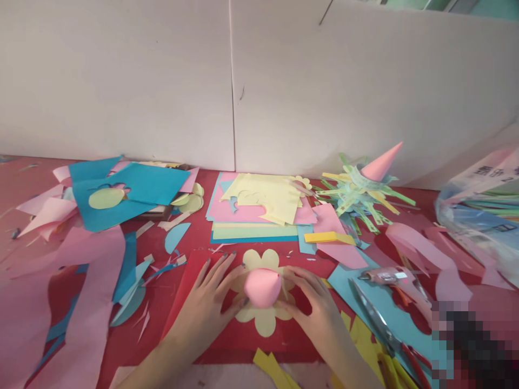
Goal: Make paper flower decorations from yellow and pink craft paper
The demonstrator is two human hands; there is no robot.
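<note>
A pale yellow paper flower [264, 322] lies in front of me on the red surface, and a pink paper cone [261, 289] stands over its centre with the tip tilted up and to the right. My left hand [214, 294] holds the flower's left petals, thumb close to the cone's base. On the other side, my right hand [311, 297] has its curled fingers and thumb on the right petals. Both hands partly cover the side petals. Whether the cone is fixed to the flower cannot be seen.
Open scissors [379, 316] and a glue gun [399, 276] lie to the right. Behind are stacked paper sheets [279, 202] and a spiky green piece with a pink cone [381, 165]. Blue sheets [150, 183] and pink scraps [87, 270] cover the left. A plastic bag [486, 200] sits far right.
</note>
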